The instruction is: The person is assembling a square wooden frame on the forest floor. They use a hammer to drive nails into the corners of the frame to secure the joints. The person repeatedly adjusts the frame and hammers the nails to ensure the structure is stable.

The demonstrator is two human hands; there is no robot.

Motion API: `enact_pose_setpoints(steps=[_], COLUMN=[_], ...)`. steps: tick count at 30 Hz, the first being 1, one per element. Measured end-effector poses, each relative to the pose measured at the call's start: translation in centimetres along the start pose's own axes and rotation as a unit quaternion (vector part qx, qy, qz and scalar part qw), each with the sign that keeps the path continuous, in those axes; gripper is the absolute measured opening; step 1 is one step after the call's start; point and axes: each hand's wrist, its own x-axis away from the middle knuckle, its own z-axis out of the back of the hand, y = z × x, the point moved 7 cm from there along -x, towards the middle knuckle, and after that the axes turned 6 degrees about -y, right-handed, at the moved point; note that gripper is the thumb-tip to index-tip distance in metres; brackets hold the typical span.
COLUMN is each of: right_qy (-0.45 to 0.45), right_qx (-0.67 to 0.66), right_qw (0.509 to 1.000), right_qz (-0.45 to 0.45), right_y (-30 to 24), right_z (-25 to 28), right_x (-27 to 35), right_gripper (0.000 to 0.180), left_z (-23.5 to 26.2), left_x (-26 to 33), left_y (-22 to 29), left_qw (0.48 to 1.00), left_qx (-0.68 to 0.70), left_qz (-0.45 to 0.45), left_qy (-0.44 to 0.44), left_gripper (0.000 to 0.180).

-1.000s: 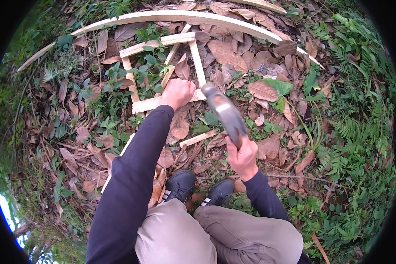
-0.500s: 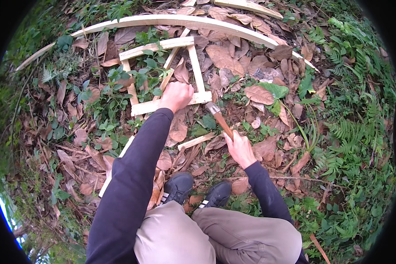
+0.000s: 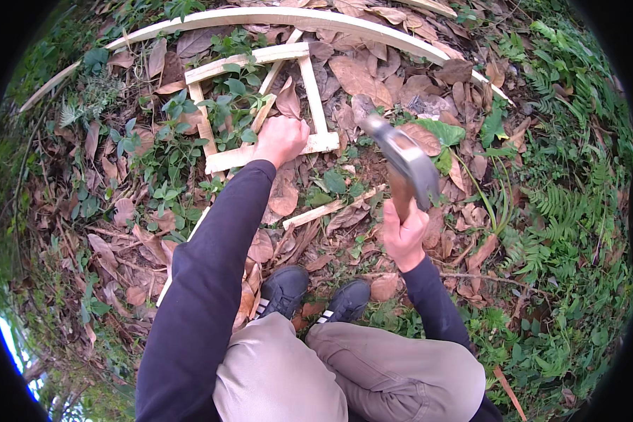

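Note:
A small frame of pale wooden strips (image 3: pixel 271 54) lies on the leafy ground ahead of me, with a diagonal strip (image 3: pixel 271 76) running across it. My left hand (image 3: pixel 281 141) is closed over its near bar (image 3: pixel 322 143), toward the right end; the fingertips are hidden beneath the fist. To the right, my right hand (image 3: pixel 405 235) is wrapped round the wooden handle of a claw hammer (image 3: pixel 409 158). The hammer is raised off the ground, its metal head apart from the frame and slightly blurred.
A long curved wooden strip (image 3: pixel 359 27) lies beyond the frame. A short wood scrap (image 3: pixel 316 214) rests between the frame and my shoes (image 3: pixel 283 292). Dry brown leaves and low green plants cover the ground, with ferns (image 3: pixel 555 211) at the right.
The hammer has lifted from beside the frame's near right corner and swung up to the right with my right hand. My left hand stays closed on the near bar.

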Motion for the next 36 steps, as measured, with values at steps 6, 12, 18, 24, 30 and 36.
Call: enact_pose_setpoints(steps=[6,12,18,24,30,36], right_qy=[-0.173,-0.062,-0.152,-0.203,-0.086,-0.204], right_qx=[0.083,0.046,0.024,0.126,0.005,0.178], right_qw=[0.973,0.996,0.981,0.962,0.995,0.961], right_qz=[-0.130,-0.040,-0.117,-0.132,-0.053,-0.050], right_y=[6.0,4.4,2.6,7.1,-0.3,5.6], right_z=[-3.6,-1.9,-2.8,-4.1,-0.6,-4.3], right_x=[2.2,2.3,0.1,1.9,-1.3,1.2], right_gripper=[0.026,0.027,0.028,0.026,0.017,0.024], left_z=[-0.8,0.1,-0.3,-0.1,0.6,0.2], left_x=[0.6,0.3,0.3,0.2,0.1,0.9], left_y=[-0.2,1.1,0.4,1.4,-0.5,0.9], left_qw=[1.000,0.999,1.000,1.000,0.998,0.999], left_qx=[0.002,-0.007,-0.014,-0.005,0.022,0.019], left_qz=[-0.008,-0.029,0.005,0.000,0.051,0.033], left_qy=[0.013,0.020,0.004,-0.005,0.001,-0.008], left_gripper=[0.047,0.048,0.048,0.049,0.050,0.052])
